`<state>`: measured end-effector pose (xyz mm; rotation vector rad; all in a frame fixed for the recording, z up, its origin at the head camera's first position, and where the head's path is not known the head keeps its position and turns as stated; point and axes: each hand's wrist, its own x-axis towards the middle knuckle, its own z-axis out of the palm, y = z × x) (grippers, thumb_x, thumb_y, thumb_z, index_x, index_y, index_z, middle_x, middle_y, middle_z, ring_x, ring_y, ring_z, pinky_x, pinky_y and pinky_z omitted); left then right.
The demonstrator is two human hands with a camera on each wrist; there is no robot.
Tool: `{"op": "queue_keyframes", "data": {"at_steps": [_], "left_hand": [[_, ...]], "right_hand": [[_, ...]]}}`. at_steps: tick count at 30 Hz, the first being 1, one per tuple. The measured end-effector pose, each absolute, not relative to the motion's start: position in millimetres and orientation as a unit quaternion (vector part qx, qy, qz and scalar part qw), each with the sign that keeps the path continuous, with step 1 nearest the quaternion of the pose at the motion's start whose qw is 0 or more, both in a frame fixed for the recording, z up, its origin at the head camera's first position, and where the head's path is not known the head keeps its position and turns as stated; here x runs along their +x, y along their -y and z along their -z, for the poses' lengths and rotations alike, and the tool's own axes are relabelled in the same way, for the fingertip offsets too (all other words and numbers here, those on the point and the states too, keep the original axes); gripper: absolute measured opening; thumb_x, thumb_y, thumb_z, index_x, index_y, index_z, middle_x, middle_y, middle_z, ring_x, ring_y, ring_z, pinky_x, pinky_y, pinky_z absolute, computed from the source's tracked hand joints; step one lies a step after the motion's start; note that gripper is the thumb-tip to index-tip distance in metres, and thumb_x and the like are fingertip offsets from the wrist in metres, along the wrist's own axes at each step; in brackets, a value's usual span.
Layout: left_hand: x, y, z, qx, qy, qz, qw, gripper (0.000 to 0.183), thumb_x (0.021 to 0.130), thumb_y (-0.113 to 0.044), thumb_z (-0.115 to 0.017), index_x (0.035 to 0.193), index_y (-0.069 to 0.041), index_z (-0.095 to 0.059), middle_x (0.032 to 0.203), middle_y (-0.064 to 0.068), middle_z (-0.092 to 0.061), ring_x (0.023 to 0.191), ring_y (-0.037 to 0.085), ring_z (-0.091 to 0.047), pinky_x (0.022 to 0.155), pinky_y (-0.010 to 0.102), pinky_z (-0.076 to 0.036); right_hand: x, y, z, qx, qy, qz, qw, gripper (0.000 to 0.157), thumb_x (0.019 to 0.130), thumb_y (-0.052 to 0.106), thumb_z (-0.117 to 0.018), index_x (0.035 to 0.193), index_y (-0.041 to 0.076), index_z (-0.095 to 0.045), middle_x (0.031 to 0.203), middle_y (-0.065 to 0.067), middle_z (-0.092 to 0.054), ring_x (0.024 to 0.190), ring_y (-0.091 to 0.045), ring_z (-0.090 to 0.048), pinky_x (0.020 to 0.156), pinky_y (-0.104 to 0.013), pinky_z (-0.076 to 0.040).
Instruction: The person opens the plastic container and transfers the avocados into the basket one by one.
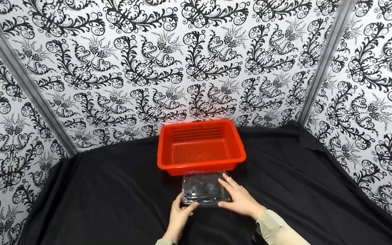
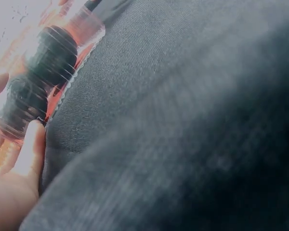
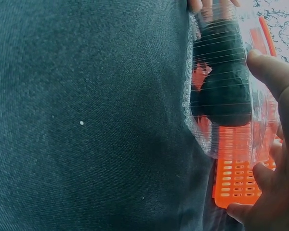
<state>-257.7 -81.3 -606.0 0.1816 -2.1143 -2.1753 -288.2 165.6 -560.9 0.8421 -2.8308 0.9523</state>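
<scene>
A clear plastic clamshell box [image 1: 204,188] rests on the black cloth, close in front of the red basket [image 1: 162,166]. Through its ribbed wall, dark round objects [image 3: 226,98] show in the right wrist view; their kind is unclear. My left hand [image 1: 179,214] grips the box's left front corner, thumb at the front and fingers along the side. In the left wrist view that thumb [image 2: 32,149] presses low on the wall. My right hand [image 1: 242,199] touches the box's right side with fingers spread and fairly straight, its thumb near the front edge.
Black cloth [image 1: 114,197] with folds covers the table. The slotted basket stands near the back, before a black-and-white patterned wall [image 1: 189,61]. Grey posts [image 1: 325,64] mark the corners left and right.
</scene>
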Motion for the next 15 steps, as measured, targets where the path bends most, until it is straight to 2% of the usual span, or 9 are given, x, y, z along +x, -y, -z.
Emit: {"op": "queue_keyframes", "data": {"at_steps": [5, 10, 15], "left_hand": [[-257.2, 80.7, 606.6, 0.065, 0.629, 0.774, 0.026, 0.076, 0.08, 0.0, -0.073, 0.144, 0.006, -0.032, 0.132, 0.026, -0.045, 0.079, 0.023, -0.065, 0.067, 0.037, -0.058], [-255.8, 80.2, 607.6, 0.066, 0.606, 0.792, 0.021, 0.079, 0.081, -0.001, -0.073, 0.147, 0.003, -0.029, 0.141, 0.025, -0.036, 0.086, 0.023, -0.064, 0.078, 0.038, -0.057], [-255.5, 80.3, 608.1, 0.056, 0.618, 0.784, 0.019, 0.078, 0.083, -0.002, -0.073, 0.148, 0.001, -0.029, 0.137, 0.025, -0.042, 0.084, 0.022, -0.066, 0.079, 0.035, -0.057]], "right_hand": [[-288.1, -164.4, 562.6, 0.272, 0.911, -0.308, 0.024, 0.082, 0.083, 0.051, -0.069, 0.146, 0.006, -0.04, 0.155, -0.016, -0.026, 0.14, -0.042, -0.025, 0.1, -0.073, -0.026], [-288.6, -163.5, 563.0, 0.273, 0.912, -0.306, 0.028, 0.082, 0.083, 0.05, -0.069, 0.146, 0.006, -0.04, 0.155, -0.016, -0.027, 0.139, -0.042, -0.026, 0.1, -0.072, -0.027], [-291.3, -163.7, 560.8, 0.27, 0.915, -0.299, 0.035, 0.081, 0.082, 0.046, -0.072, 0.145, 0.005, -0.041, 0.155, -0.017, -0.028, 0.138, -0.045, -0.026, 0.1, -0.072, -0.027]]}}
